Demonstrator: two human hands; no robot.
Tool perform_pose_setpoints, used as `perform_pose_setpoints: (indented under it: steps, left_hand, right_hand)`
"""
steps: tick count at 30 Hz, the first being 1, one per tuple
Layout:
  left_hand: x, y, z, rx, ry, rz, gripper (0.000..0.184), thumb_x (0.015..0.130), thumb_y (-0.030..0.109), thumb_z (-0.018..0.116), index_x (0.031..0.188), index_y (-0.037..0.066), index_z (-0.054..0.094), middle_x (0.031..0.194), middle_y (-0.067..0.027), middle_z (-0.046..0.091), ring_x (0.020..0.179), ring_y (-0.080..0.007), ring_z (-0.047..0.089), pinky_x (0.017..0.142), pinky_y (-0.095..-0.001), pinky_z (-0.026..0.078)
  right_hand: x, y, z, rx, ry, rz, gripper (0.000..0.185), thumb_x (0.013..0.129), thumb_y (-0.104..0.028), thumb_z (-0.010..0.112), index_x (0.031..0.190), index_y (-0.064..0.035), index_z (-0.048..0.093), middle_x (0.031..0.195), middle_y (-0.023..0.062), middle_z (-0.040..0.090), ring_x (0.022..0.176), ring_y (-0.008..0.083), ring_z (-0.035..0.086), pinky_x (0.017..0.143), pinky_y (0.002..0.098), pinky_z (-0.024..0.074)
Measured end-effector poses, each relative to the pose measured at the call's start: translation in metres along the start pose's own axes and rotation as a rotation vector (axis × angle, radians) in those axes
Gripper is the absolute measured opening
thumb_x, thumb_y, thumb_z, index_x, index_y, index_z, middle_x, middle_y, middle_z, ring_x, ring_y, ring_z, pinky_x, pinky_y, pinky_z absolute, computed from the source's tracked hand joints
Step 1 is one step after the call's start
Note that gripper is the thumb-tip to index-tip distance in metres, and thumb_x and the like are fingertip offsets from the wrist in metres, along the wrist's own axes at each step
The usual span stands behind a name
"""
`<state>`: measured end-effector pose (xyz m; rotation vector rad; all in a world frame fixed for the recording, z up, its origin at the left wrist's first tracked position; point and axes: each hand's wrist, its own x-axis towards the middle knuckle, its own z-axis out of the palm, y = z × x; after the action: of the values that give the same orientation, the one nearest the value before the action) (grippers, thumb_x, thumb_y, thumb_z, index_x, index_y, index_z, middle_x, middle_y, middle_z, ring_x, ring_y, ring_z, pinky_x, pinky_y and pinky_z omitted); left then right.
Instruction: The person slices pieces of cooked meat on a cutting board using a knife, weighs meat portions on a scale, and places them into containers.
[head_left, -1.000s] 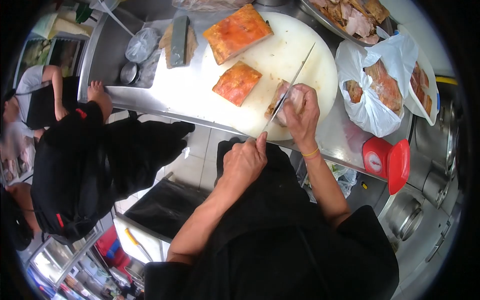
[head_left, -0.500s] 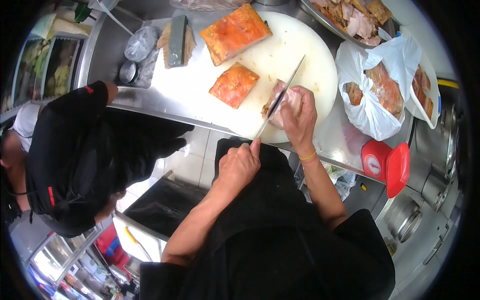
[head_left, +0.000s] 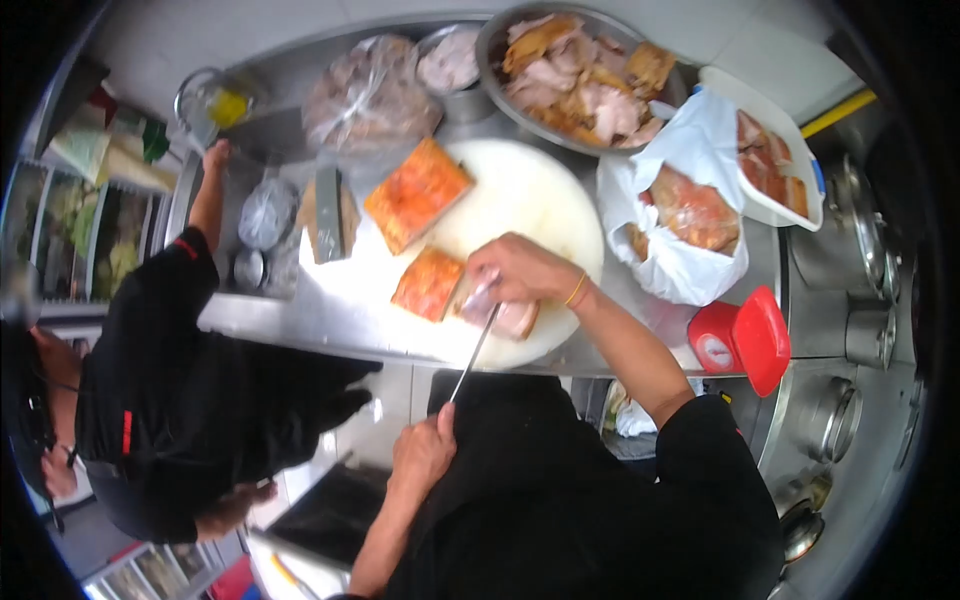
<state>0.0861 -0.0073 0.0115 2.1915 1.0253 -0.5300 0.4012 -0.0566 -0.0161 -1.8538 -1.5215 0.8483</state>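
My left hand (head_left: 422,455) is closed around the handle of a knife (head_left: 470,360); its blade slants up over the board's near edge to the meat. My right hand (head_left: 522,268) is bent over a pale piece of roast pork (head_left: 517,318), fingers curled down onto it; blur hides the fingertips and the blade's tip. Just left of that piece lies a smaller crisp-skinned slab of roast pork (head_left: 428,285). A larger slab (head_left: 416,195) rests behind it, partly over the edge of the round white cutting board (head_left: 530,190).
A sharpening stone (head_left: 328,214) lies left of the board. Behind stands a metal bowl (head_left: 487,75) of cut meat. To the right are a bagged piece of meat (head_left: 690,215), a white tray (head_left: 815,190) and a red scale (head_left: 735,340). A co-worker (head_left: 160,370) stands at left.
My right hand has moved left and turned over the pork piece, which now lies near the smaller slab. My left hand has drawn the knife back and down. The view has shifted.
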Motion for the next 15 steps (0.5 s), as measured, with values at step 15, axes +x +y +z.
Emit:
perform_pose_setpoints:
  steps: [15]
  left_hand:
    - [0.004,-0.004,-0.016,-0.135,-0.044,-0.012,0.066,0.105,0.05,0.036,0.087,-0.004,0.07,0.089,-0.033,0.065,0.093,-0.0541,0.06,0.084,-0.0572,0.046]
  right_hand:
    - [-0.011,0.085,-0.204,0.898,1.116,0.024,0.02,0.085,-0.009,0.076,0.102,-0.0015,0.068,0.091,0.0042,0.069,0.08,0.0104,0.065,0.067,0.0234,0.0522]
